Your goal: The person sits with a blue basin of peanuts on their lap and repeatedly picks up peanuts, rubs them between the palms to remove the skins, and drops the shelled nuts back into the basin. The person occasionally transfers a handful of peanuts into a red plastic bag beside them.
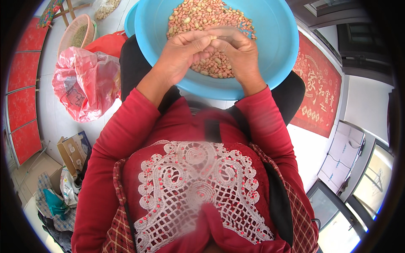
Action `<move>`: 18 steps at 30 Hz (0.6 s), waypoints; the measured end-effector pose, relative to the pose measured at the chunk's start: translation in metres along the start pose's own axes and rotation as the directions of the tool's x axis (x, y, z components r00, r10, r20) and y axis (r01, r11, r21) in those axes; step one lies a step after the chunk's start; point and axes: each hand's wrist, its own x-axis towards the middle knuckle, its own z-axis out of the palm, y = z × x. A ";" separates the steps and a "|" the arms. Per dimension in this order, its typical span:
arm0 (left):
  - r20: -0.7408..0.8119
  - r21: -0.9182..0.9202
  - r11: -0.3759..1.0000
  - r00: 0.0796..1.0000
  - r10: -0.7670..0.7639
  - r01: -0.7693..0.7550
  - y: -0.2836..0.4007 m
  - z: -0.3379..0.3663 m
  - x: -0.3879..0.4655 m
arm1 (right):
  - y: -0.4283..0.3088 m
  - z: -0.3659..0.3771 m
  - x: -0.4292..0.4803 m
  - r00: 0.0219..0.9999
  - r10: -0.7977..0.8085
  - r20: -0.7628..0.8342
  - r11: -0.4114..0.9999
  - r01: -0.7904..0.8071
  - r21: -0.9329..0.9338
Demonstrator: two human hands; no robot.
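A large blue plastic basin [272, 68] rests across my lap. Pink and tan shelled peanuts [202, 15] lie in it in a big heap at the far side, with a smaller pile [216, 64] nearer me. Over the basin, my left hand [185, 52] and my right hand [235, 52] meet at the fingertips. Between the thumbs and fingers they pinch one small pale piece [213, 37], perhaps a peanut or a bit of shell; it is too small to tell. The right fingers curl over it, partly hidden behind the thumb.
To the left stand a crumpled pink plastic bag [84, 82], a pink basket [65, 38] with small greenish grains, and an open cardboard box [71, 151]. A clear bag [106, 8] lies beyond. At the right are a red patterned mat [319, 85] and a white box [341, 155].
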 end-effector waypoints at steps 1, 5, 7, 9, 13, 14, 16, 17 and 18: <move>0.007 0.016 1.000 1.000 0.016 -0.016 0.000 0.000 0.000 | -0.001 0.000 0.000 1.000 -0.004 0.014 1.000 0.003 0.008; 0.027 0.096 0.989 0.994 0.110 -0.112 0.001 0.001 -0.003 | -0.003 -0.001 -0.001 1.000 0.020 0.006 0.999 -0.020 0.047; 0.000 0.097 0.985 0.989 0.145 -0.144 0.002 0.002 -0.007 | -0.001 -0.003 0.000 0.997 0.062 -0.040 0.996 -0.059 0.063; -0.014 0.093 0.976 0.980 0.200 -0.198 0.002 0.004 -0.010 | 0.003 -0.007 0.002 0.992 0.093 -0.082 0.992 -0.085 0.092; 0.007 0.122 0.942 0.950 0.313 -0.312 0.003 0.010 -0.011 | 0.013 -0.014 0.003 0.976 0.183 -0.116 0.919 -0.212 -0.333; 0.001 0.124 0.941 0.948 0.317 -0.315 0.002 0.011 -0.011 | 0.015 -0.015 0.002 0.977 0.203 -0.070 0.850 -0.211 -0.483; -0.012 0.127 0.939 0.946 0.323 -0.319 0.003 0.012 -0.011 | 0.020 -0.015 -0.003 0.965 0.257 0.049 0.713 -0.156 -0.684; -0.018 0.135 0.938 0.945 0.325 -0.320 0.003 0.013 -0.011 | 0.023 -0.013 -0.008 0.950 0.289 0.121 0.664 -0.107 -0.740; -0.024 0.143 0.936 0.945 0.327 -0.321 0.003 0.013 -0.011 | 0.027 -0.011 -0.010 0.937 0.267 0.226 0.638 0.004 -0.770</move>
